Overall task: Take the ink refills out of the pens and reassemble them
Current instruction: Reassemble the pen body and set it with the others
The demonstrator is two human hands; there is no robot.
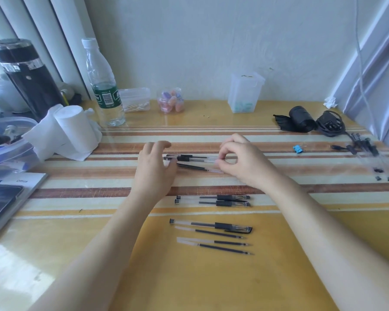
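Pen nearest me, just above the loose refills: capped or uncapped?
Capped. The pen has its clip cap over the right end, and a dark refill shows inside the clear barrel.

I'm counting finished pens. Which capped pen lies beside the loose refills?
The single capped pen nearest the camera, beside the refills; the other two pens lie paired farther away.

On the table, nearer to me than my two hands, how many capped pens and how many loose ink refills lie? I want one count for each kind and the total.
Capped pens: 3
Loose ink refills: 3
Total: 6
Not counted: the pen that the right hand pinches, and what lies beside it.
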